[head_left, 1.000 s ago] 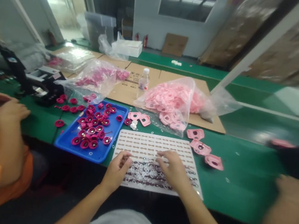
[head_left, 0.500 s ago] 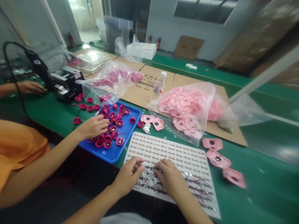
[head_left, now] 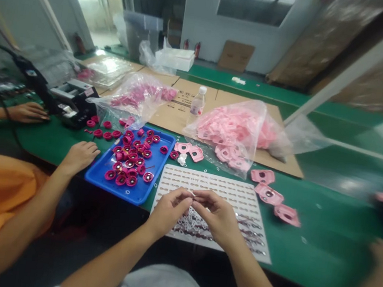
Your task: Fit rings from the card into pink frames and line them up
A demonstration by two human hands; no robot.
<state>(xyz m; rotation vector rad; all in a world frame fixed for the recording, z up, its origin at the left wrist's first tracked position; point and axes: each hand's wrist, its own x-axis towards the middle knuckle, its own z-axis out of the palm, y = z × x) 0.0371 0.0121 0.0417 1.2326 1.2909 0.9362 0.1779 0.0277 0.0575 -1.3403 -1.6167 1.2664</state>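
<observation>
Above a white sheet [head_left: 173, 178] with rows of small slots, my left hand [head_left: 172, 208] and my right hand [head_left: 216, 216] meet fingertip to fingertip. Both are closed in a pinch around something tiny and pale, too small to name. Under and between them lies a heap of small white rings [head_left: 196, 221] on the sheet. Dark strips [head_left: 253, 231] run along the sheet's near rows, to the right of my right hand. Pink plastic housings [head_left: 269, 194] lie on the table just right of the sheet.
Left of the sheet, a blue tray [head_left: 139, 197] holds several magenta round parts [head_left: 129, 164]. A co-worker's hand [head_left: 81, 155] rests beside it. Behind stand a plastic bottle [head_left: 198, 102] and a bag of pink housings [head_left: 232, 125]. At right, another person's arm [head_left: 377, 278] shows blurred.
My hands have come together from apart over the sheet, fingertips now touching. The co-worker's hand has left the blue tray toward the left. A blurred arm has appeared at right.
</observation>
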